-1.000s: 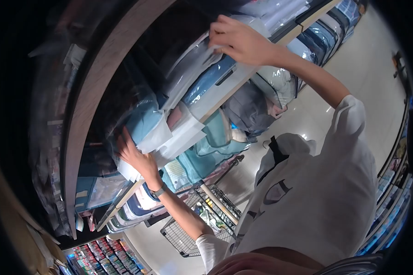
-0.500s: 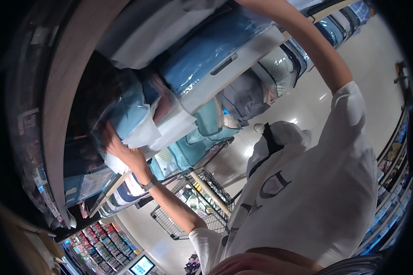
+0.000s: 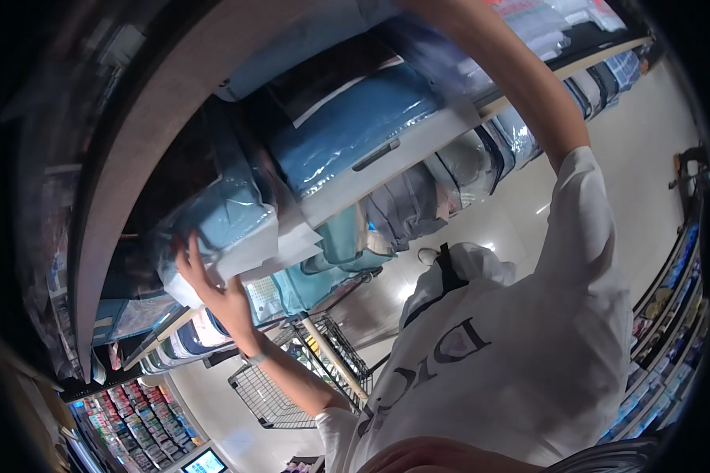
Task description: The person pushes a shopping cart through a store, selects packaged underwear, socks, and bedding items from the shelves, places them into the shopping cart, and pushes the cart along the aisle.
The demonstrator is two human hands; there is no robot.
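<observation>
Left hand (image 3: 219,302) against light-blue packet (image 3: 230,217), right arm (image 3: 521,83) across shelf (image 3: 442,143)

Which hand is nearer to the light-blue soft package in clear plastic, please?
Left. The left hand is against the package's lower-left end in the view, fingers spread. The right hand is out of view; the right arm reaches past the top edge, away from the package.

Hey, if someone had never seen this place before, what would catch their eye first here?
Probably the glossy, plastic-wrapped blue package above the middle of the view, and the big white T-shirt with dark lettering at lower right. Next might be the left hand, its fingers against a wrapped light-blue package at left, with a wire cart below.
</observation>
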